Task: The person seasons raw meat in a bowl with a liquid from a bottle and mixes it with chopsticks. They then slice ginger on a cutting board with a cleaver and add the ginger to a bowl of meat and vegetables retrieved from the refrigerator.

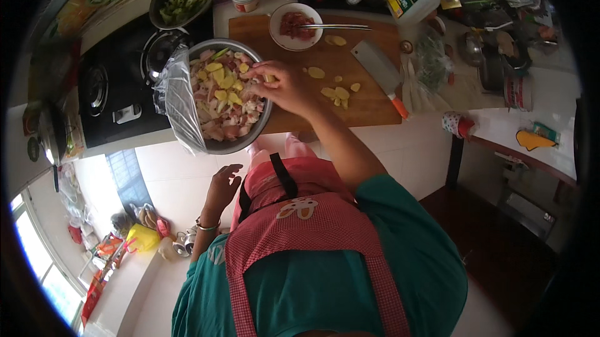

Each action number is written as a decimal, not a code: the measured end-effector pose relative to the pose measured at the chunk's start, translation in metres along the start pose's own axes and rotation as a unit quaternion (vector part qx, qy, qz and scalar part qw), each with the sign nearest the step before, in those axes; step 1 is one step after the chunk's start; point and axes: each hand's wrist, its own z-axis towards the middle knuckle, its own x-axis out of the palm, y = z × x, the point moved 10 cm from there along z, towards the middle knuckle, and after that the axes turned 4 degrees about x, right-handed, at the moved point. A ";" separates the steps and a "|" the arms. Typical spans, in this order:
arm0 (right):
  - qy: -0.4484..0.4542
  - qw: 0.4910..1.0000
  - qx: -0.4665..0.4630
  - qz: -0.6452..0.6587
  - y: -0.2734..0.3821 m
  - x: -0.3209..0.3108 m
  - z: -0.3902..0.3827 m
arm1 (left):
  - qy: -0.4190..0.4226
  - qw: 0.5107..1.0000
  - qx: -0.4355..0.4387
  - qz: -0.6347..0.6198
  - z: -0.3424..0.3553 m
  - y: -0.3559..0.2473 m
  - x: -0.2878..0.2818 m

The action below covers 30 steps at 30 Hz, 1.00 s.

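Note:
A large metal bowl (269, 115) holds chopped raw meat (215, 129) with sliced ginger (226, 81) scattered on top. Clear plastic film (178, 99) covers its left part. Over the bowl's right rim, my right hand (280, 86) has its fingers bent around a yellow ginger slice (270, 78). My left hand (224, 186) hangs below the counter edge, in front of the apron, holding nothing, its fingers loosely apart. More ginger slices (337, 94) lie on the wooden cutting board (300, 115), right of my right hand. A cleaver (378, 68) with an orange handle rests at the board's right side.
A white bowl (275, 31) of cut red meat with chopsticks (340, 26) sits at the board's back. A pan (156, 15) of green vegetables stands on the black stove (125, 96). A plastic jug (415, 0) and jars line the back. A bag of greens (431, 59) lies right.

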 end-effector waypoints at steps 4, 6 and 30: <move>-0.157 0.959 -0.062 -0.226 -0.005 -0.062 -0.042 | 0.004 1.000 -0.001 -0.006 0.004 -0.001 -0.005; -0.204 0.899 0.074 -0.380 -0.054 -0.116 -0.080 | 0.001 1.000 0.005 -0.006 0.003 0.002 -0.008; -0.219 0.930 0.216 0.202 -0.105 -0.096 -0.069 | -0.005 1.000 -0.003 -0.001 0.005 0.009 -0.022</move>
